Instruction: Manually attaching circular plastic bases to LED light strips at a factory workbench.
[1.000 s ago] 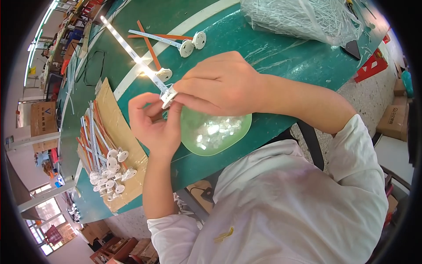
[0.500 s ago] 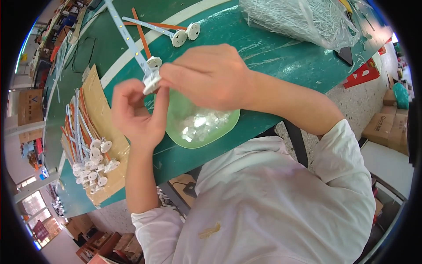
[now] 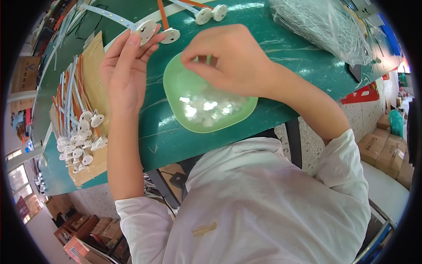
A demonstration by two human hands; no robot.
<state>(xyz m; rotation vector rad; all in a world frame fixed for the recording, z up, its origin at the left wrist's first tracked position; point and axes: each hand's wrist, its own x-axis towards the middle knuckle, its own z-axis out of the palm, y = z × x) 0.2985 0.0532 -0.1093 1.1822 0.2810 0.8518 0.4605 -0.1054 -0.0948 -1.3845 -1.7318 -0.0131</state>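
My left hand (image 3: 124,72) grips a white LED strip (image 3: 105,14) by the round white disc (image 3: 147,32) at its end, thumb against the disc. The disc is tilted, and the strip runs off to the upper left. Over the far side of a green bowl (image 3: 172,99) hovers my right hand (image 3: 233,57), thumb and fingers brought together. Whether anything sits between those fingertips cannot be made out. Small clear, shiny pieces (image 3: 211,105) lie in the bowl. Just beyond my left hand lies an orange strip with a white disc (image 3: 170,36).
Two more discs (image 3: 211,15) on strips lie farther back. At left, a pile of disc-ended strips (image 3: 79,145) rests on cardboard (image 3: 100,83). A plastic bag of thin clear strands (image 3: 321,28) is at the far right, near a red bin (image 3: 362,93).
My hands have parted: the left went left and up with the strip, turning the disc's face into view. My right hand came off the disc to over the bowl. The whole view has shifted.
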